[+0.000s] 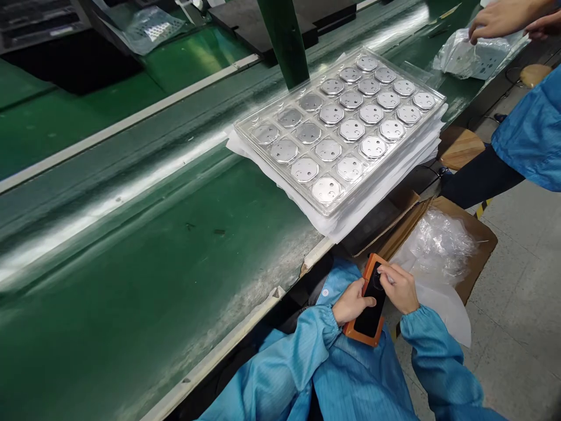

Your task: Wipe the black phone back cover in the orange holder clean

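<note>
In my lap, below the bench edge, lies a handheld device with an orange case and a black face (370, 313); it looks like a multimeter. My left hand (353, 302) is wrapped round its left side, thumb across the black face. At the upper end, my right hand (400, 286) has its fingers bent and pinched together against the face. Whatever those fingertips hold, perhaps a round knob, is mostly hidden. On the bench ahead, a clear plastic tray (287, 182) carries rows of silvery round metal discs (326, 189) with small holes. White sheets (346, 225) are stacked beneath it.
An open cardboard box (484, 248) holding crumpled clear plastic (442, 242) stands at my right. A green post (284, 44) rises behind the tray. Further right, a co-worker's hand (504, 19) reaches over a plastic bag (464, 55). Wooden stools (460, 147) stand along the bench.
</note>
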A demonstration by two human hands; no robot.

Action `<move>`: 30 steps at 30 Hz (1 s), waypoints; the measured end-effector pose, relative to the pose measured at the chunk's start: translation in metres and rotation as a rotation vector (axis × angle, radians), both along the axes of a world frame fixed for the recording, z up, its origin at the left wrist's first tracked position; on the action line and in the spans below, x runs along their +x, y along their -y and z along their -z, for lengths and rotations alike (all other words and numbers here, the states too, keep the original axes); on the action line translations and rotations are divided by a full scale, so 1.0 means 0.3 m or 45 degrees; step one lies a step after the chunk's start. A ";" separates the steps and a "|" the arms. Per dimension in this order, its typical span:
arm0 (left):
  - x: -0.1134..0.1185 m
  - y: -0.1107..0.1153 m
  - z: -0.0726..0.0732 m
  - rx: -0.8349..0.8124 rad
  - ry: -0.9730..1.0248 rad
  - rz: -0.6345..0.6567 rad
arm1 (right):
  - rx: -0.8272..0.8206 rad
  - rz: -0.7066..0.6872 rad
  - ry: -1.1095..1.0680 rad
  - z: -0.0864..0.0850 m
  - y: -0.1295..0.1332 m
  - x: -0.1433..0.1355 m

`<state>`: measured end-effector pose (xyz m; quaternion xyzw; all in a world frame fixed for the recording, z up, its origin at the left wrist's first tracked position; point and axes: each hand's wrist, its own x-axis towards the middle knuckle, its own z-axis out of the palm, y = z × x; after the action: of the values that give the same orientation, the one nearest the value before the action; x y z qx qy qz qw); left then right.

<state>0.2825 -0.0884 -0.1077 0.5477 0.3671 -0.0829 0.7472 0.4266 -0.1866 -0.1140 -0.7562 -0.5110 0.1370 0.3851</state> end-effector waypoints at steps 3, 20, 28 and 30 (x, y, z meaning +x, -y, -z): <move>0.000 -0.003 -0.001 0.056 -0.018 0.020 | -0.028 0.004 -0.066 -0.004 -0.002 0.003; -0.003 -0.011 -0.025 0.333 -0.121 0.160 | -0.169 0.016 -0.036 -0.006 -0.029 0.014; 0.001 -0.006 -0.042 0.393 -0.161 0.235 | -0.261 0.008 -0.057 -0.030 -0.040 0.028; 0.002 -0.001 -0.052 0.417 -0.181 0.252 | -0.281 -0.034 -0.094 -0.040 -0.041 0.036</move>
<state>0.2832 -0.0879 -0.0922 0.6882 0.3717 -0.1336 0.6086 0.4376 -0.1742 -0.1020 -0.7816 -0.4883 0.2251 0.3162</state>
